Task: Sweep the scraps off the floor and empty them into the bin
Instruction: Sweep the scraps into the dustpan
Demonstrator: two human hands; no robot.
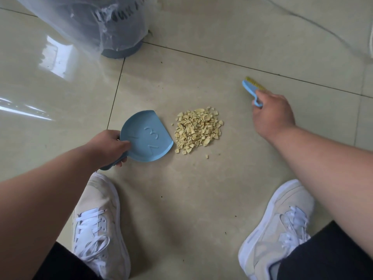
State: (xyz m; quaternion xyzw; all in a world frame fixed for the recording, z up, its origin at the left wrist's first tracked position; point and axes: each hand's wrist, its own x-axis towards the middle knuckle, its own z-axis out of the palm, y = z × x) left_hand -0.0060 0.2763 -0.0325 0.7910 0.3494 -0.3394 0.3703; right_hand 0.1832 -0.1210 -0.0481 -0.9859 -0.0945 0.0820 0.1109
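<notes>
A heap of pale yellow scraps [198,130] lies on the glossy tile floor [201,199]. Just left of it rests a small blue dustpan [147,136], its straight lip facing the heap, a narrow gap between them. My left hand [107,146] grips the dustpan's handle. My right hand [272,116] holds a small blue brush [251,87] with yellow bristles, to the right of and beyond the heap, apart from it. The grey bin [113,25], lined with a clear plastic bag, stands at the top left.
My two white shoes [99,225] [278,225] are planted near the bottom, either side of open floor. A thin cable [314,23] runs across the top right. A few stray scraps [206,156] lie just below the heap.
</notes>
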